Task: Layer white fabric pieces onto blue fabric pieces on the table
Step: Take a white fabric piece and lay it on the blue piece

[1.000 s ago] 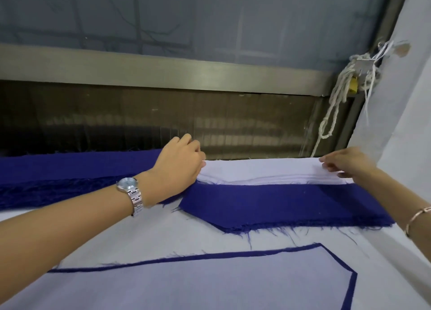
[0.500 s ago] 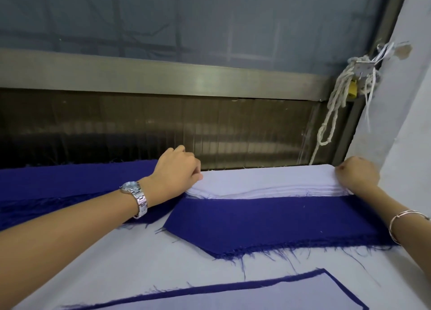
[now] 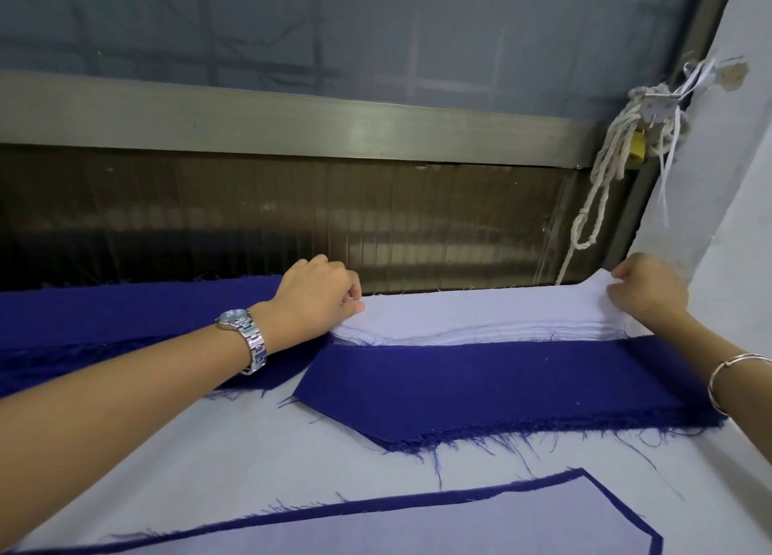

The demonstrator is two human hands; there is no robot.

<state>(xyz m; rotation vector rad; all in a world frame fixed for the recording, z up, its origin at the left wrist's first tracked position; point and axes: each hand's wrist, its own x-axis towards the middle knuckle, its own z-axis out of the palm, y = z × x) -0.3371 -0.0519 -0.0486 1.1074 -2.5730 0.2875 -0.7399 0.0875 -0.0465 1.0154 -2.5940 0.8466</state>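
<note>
A stack of white fabric pieces [image 3: 472, 314] lies at the table's far edge, on top of a stack of frayed blue pieces [image 3: 493, 383]. My left hand [image 3: 319, 299] pinches the top white piece at its left corner. At the right corner my right hand [image 3: 647, 291] grips the same piece and lifts that corner slightly. Nearer me, a white piece lies on a blue piece [image 3: 438, 529] whose blue rim shows around it.
More blue fabric [image 3: 125, 316] lies at the far left under my left forearm. A metal rail [image 3: 292, 124] and dark panel run behind the table. A knotted rope with a padlock [image 3: 618, 153] hangs at the right beside a white wall.
Both hands have closed onto the corners of the top white piece; the right corner is now raised. The view has tilted up slightly, so the near layered piece sits lower in the frame.
</note>
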